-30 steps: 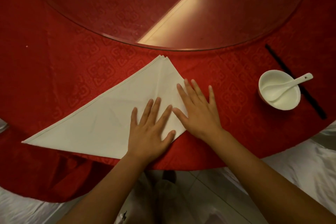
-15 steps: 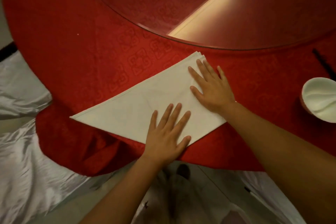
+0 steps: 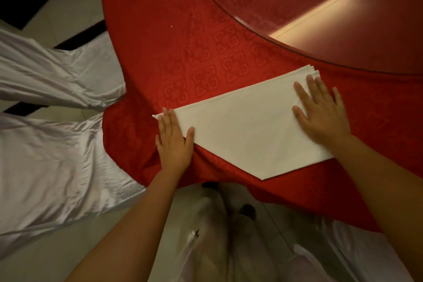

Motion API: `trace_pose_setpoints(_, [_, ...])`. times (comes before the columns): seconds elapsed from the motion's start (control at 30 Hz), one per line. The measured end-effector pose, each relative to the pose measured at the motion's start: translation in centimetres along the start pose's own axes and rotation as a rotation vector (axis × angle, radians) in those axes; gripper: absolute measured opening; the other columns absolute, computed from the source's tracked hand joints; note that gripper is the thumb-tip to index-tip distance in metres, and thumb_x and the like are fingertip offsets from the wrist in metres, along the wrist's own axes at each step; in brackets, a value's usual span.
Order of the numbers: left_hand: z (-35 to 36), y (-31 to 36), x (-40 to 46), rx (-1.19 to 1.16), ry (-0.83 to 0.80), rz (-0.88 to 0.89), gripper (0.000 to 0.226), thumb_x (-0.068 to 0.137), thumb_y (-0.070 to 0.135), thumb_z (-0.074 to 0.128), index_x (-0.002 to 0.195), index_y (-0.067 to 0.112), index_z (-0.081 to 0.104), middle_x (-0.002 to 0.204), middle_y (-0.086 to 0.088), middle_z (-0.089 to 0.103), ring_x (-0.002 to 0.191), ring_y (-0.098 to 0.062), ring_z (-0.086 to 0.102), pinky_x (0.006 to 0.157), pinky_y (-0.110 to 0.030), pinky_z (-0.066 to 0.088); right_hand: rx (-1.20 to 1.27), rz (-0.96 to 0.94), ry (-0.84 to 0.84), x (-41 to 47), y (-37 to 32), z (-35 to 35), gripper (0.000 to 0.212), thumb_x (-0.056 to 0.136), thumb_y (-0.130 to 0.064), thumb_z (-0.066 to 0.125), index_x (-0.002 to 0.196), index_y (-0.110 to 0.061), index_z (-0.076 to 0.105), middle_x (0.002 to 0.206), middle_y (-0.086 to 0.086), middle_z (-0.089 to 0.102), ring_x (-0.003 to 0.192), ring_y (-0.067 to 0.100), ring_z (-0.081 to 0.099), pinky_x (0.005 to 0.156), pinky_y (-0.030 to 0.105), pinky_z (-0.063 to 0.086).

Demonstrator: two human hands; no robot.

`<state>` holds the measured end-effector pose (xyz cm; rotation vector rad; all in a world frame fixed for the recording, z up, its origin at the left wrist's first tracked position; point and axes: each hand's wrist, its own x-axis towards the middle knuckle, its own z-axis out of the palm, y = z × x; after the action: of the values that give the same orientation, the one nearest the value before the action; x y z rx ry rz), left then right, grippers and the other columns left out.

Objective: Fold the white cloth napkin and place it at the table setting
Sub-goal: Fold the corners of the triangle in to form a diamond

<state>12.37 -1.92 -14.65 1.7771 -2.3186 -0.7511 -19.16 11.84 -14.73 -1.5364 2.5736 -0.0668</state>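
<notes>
The white cloth napkin [image 3: 247,130] lies folded into a flat triangle on the red tablecloth [image 3: 174,57] near the table's front edge. Its long edge runs from the left tip up to the far right corner, and its third corner points toward me. My left hand [image 3: 175,142] rests flat on the left tip, fingers together, thumb spread over the cloth. My right hand [image 3: 320,112] lies flat with fingers apart on the right part, just below the far corner where several layered edges show.
A round glass turntable [image 3: 320,2] fills the far right of the table. Chairs with silvery satin covers [image 3: 52,144] stand at the left, close to the table edge. My legs and shoes [image 3: 247,210] show below the table rim.
My left hand slid from the napkin's middle to its left tip. My right hand moved up toward the far right corner. The view swung left, so the bowl and spoon left the frame.
</notes>
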Motion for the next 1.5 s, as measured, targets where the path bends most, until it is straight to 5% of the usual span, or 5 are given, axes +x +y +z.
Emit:
trace_pose_setpoints(0.2, [-3.9,-0.8,3.0,-0.944,0.174,-0.698,0.046,0.090,0.022,0.056,0.128,-0.001,0.048,0.106,-0.012,0.065,0.095,-0.023,0.063,0.076,-0.033,0.052,-0.001,0.002,0.010,0.0,0.0,0.1,0.065,0.084,-0.054,0.014,0.146,-0.035,0.008,0.159,0.002,0.007,0.146,0.016,0.002,0.116,0.048,0.006])
trace_pose_setpoints(0.4, [-6.3,0.0,3.8,-1.079,-0.028,-0.775,0.010,0.087,0.010,0.058,0.079,0.017,0.057,0.074,0.000,0.062,0.061,-0.007,0.059,0.053,-0.019,0.046,0.010,0.000,0.033,-0.1,-0.1,0.0,0.065,0.084,-0.053,0.016,0.146,-0.033,0.012,0.158,0.003,0.011,0.146,0.017,0.006,0.115,0.049,0.008])
trace_pose_setpoints(0.7, [-9.3,4.7,4.2,-0.674,-0.141,-0.154,0.051,0.086,-0.003,0.055,0.129,0.016,0.035,0.079,-0.012,0.064,0.049,-0.007,0.066,0.049,-0.016,0.053,0.006,0.005,0.019,-0.2,0.0,-0.3,0.065,0.084,-0.053,0.015,0.146,-0.033,0.013,0.158,0.004,0.011,0.146,0.019,0.006,0.115,0.049,0.008])
trace_pose_setpoints(1.07, [-3.5,17.1,3.8,-0.305,-0.584,0.423,0.027,0.078,-0.005,0.052,0.099,0.008,0.064,0.088,-0.014,0.071,0.082,-0.023,0.069,0.076,-0.033,0.055,-0.008,0.005,0.003,-0.1,0.0,-0.2,0.064,0.086,-0.053,0.016,0.147,-0.033,0.011,0.159,0.002,0.008,0.146,0.017,0.003,0.116,0.047,0.006])
trace_pose_setpoints(1.5, [1.9,22.3,8.9,-0.075,-0.351,0.635,0.018,0.084,0.021,0.064,0.088,0.007,0.073,0.087,-0.007,0.068,0.075,-0.014,0.053,0.062,-0.021,0.031,0.040,0.043,0.034,-0.1,0.0,0.1,0.076,0.085,-0.055,0.016,0.148,-0.014,0.002,0.159,0.002,0.005,0.145,0.010,0.000,0.117,0.040,0.003])
